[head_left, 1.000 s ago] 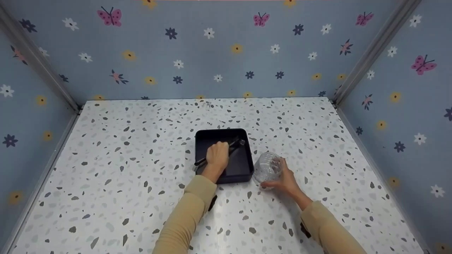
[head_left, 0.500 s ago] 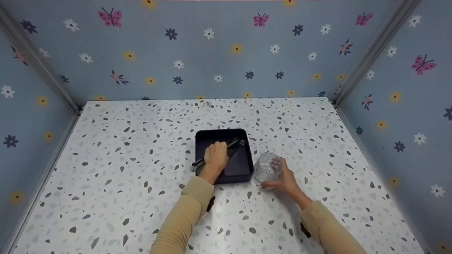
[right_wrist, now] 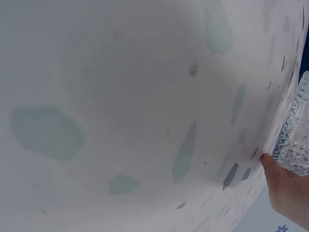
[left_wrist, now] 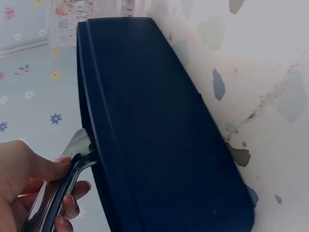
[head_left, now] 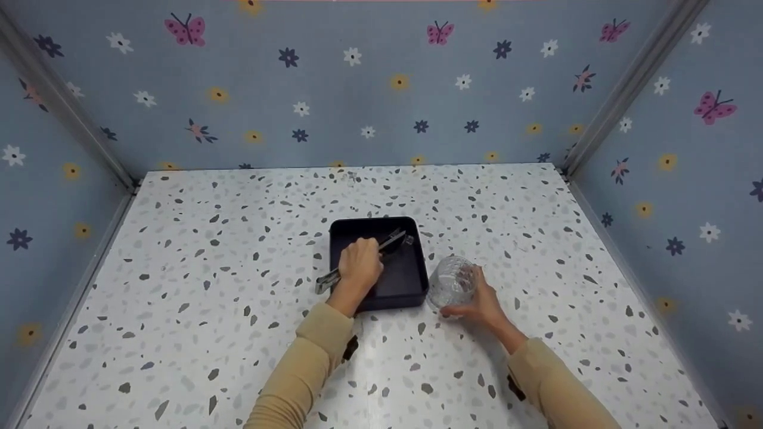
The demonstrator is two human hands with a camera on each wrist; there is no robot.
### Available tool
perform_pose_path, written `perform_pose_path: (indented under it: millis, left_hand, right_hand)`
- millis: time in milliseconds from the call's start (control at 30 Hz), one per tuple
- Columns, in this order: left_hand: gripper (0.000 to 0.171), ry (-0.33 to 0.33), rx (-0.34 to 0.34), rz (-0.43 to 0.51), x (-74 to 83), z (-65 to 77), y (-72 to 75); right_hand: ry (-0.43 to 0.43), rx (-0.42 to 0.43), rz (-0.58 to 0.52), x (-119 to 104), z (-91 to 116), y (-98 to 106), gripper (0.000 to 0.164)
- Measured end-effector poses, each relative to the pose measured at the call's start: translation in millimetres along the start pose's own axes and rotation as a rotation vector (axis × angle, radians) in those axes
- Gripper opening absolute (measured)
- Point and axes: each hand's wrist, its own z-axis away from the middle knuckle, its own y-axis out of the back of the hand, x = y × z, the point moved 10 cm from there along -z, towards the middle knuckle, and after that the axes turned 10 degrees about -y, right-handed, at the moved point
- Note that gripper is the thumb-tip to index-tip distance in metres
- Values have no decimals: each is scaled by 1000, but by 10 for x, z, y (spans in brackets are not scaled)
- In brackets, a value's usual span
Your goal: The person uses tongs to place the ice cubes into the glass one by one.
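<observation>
My left hand [head_left: 360, 262] grips metal tongs [head_left: 327, 280] over the dark square tray [head_left: 377, 302]. The tongs slant across the tray, their back end past its left rim and their tips towards the far right corner. Near those tips lies a small clear cube-like piece [head_left: 409, 241]. In the left wrist view, thumb and fingers wrap the tongs [left_wrist: 60, 191] beside the tray's navy outer wall [left_wrist: 149, 121]. My right hand [head_left: 484, 302] holds a clear patterned glass [head_left: 448, 280] from its right side, close to the tray's right wall. The right wrist view shows only part of that glass [right_wrist: 297, 140].
The white speckled tabletop [head_left: 208, 268] spreads around the tray. Blue flowered panels [head_left: 381, 89] stand along the back and both sides, with grey metal posts [head_left: 632, 89] at the corners.
My left hand has shifted slightly to the left with the tongs, whose back end now reaches farther beyond the tray's left rim. The right hand and the glass have stayed in place.
</observation>
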Motion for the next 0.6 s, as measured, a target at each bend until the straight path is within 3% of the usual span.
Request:
perform_pose_path:
  millis: [200, 433, 600]
  left_hand:
    - [6, -16, 33, 25, 70, 63, 106]
    - [7, -36, 59, 39, 156, 128, 193]
    - [7, -38, 58, 53, 196, 158, 243]
  right_hand:
    - [5, 11, 10, -14, 10, 3, 105]
    - [-4, 14, 51, -5, 12, -3, 118]
    - [3, 23, 37, -16, 9, 7, 114]
